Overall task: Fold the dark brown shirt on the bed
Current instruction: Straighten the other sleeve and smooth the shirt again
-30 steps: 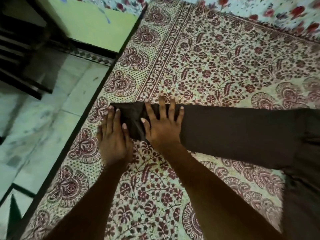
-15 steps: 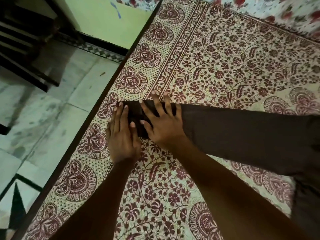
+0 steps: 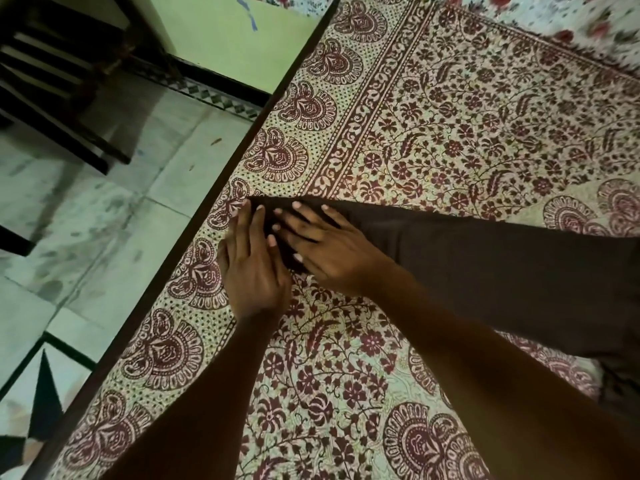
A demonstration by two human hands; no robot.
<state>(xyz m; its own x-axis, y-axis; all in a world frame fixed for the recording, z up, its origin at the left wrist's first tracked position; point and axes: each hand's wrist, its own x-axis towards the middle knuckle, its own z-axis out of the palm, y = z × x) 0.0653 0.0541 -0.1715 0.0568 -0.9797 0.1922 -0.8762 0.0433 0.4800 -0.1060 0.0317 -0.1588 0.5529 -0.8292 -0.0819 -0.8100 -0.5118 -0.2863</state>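
The dark brown shirt [image 3: 485, 268] lies flat on the bed as a long band running from the right edge toward the left side of the mattress. Its narrow left end sits under my hands. My right hand [image 3: 332, 247] presses flat on that end with fingers spread. Beside it, my left hand [image 3: 252, 265] lies palm down, fingers together, its fingertips on the cloth's left edge and its palm on the bedsheet. Neither hand grips the fabric.
The bed is covered by a cream sheet [image 3: 450, 116] printed with maroon flowers and paisley. Its dark edge [image 3: 207, 209] runs diagonally, with tiled floor [image 3: 104, 220] to the left. A dark wooden chair [image 3: 59, 81] stands at the top left by a green wall [image 3: 214, 32].
Both hands stay flat on the shirt's left end; the right hand's fingers have turned leftward toward the left hand. The view has shifted, so the bed's edge looks steeper.
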